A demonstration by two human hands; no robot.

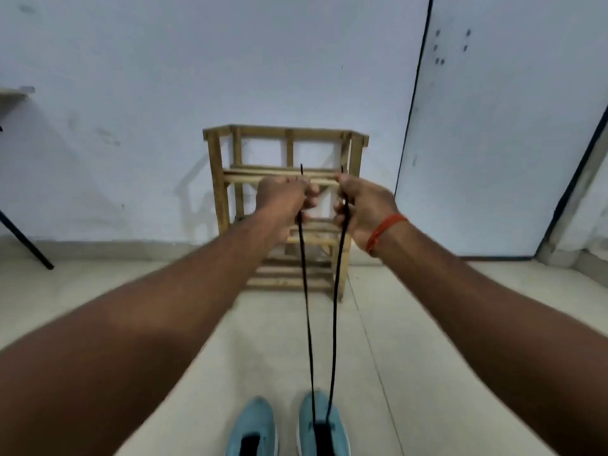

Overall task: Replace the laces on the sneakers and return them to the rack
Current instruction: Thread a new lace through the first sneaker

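Two ends of a thin black shoelace are pinched in curled fingers, one in the left hand and one in the right hand, with the tips poking up above the knuckles. Both strands are drawn taut down to a light-blue fabric sneaker, which is set at the near edge of the pale tiled floor, just beside a matching second sneaker. An orange thread band is worn on the right wrist. Beyond the hands, a slatted wooden rack is placed against the white wall.
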